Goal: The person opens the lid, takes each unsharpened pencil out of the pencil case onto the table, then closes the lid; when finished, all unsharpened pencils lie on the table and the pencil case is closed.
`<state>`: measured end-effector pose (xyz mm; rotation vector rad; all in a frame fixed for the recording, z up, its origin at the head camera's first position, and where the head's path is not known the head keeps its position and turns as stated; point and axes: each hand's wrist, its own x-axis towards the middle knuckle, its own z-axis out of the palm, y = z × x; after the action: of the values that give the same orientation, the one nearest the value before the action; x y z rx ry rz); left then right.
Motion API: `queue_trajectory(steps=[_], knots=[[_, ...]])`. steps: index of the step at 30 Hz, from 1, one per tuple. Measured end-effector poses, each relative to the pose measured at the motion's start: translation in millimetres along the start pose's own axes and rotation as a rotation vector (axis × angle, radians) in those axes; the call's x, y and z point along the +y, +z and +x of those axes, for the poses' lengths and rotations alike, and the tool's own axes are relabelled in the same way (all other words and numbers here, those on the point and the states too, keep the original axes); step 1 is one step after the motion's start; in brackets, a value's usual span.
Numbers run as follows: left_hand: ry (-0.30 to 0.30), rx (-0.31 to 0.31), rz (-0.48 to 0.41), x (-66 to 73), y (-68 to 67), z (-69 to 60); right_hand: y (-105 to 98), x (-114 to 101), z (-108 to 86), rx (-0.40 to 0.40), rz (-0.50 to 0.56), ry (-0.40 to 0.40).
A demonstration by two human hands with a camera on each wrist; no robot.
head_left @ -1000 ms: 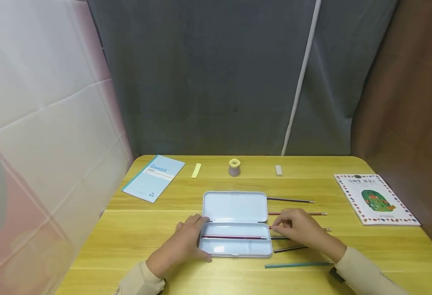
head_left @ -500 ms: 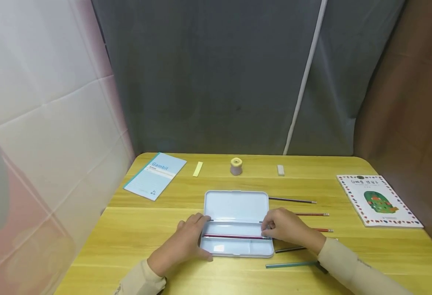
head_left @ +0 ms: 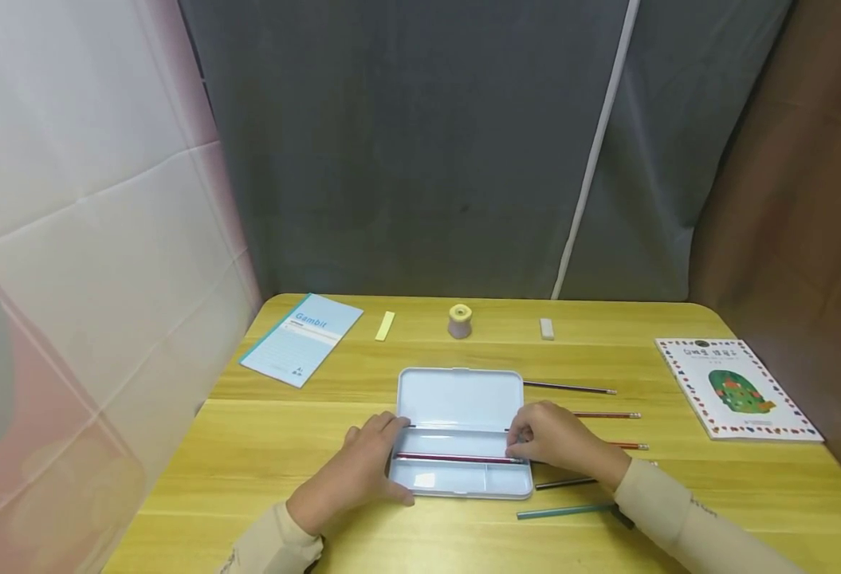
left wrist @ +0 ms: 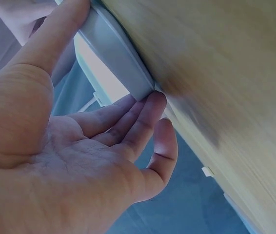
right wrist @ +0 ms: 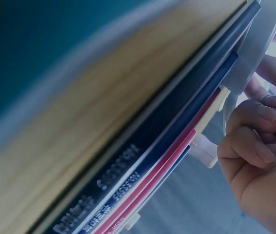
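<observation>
Yellow wooden tabletop [head_left: 262, 446] spans the frame's lower half, an open pale pencil case [head_left: 459, 399] at lower centre with a red pencil [head_left: 456, 458] inside. A person's left hand [head_left: 357, 472] grips the case's left end; the right hand [head_left: 558, 438] curls at the pencil's right end, whether pinching it cannot be told.

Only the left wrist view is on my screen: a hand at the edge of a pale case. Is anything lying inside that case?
Observer: Yes. In the head view, a red pencil lies lengthwise in the open case.
Operator: Where is the right hand?
Observer: At that pencil's right end; whether it pinches it, I can't tell.
Operator: What lies farthest right on the table?
Observer: A white book with a green picture on it.
</observation>
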<state>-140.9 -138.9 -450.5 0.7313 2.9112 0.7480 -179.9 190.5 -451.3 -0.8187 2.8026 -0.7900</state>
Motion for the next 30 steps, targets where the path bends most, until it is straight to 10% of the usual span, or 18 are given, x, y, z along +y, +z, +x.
queue_trajectory(steps=[30], knots=[[-0.012,-0.014,-0.005,0.5,-0.7,0.2,4.1,-4.2,0.6,-0.048,-0.061,-0.049]])
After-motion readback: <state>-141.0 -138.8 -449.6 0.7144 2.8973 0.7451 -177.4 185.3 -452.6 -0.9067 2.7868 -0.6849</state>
